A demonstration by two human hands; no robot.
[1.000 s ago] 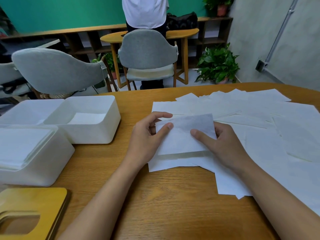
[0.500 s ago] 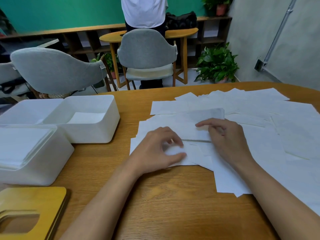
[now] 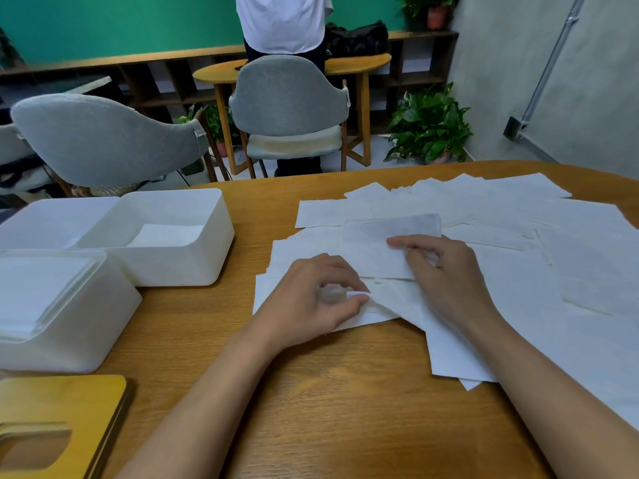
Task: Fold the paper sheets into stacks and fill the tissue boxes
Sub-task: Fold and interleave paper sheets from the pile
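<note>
**Near the table's middle, thin paper in two hands: where it may slip**

At the middle of the table, the left hand has its fingers curled and pinches a corner of a sheet between thumb and forefinger. The right hand lies just beside it with fingers curled over a folded sheet, the forefinger laid straight on top. Whether its thumb grips underneath cannot be told.

Both pieces rest on a fan of loose sheets that runs toward the table's right edge, overlapping and askew.

The paper looks thin and limp, so the likeliest fault is a double pick: the pinch may lift two layers together and the fold would come out thick and uneven. A pull on the corner could also drag the sheets beneath, since nothing pins them, and skew the fan further. If the right forefinger eases off, the folded sheet may spring open or slide out of line. A hard tug at one corner risks a tear or a crooked crease.

Two boxes wait at the left edge. The far box holds only a small stack, while the near box looks close to full, and a wooden lid sits at the near left corner. Crooked folds would probably stack unevenly and might catch on a box's walls.
</note>
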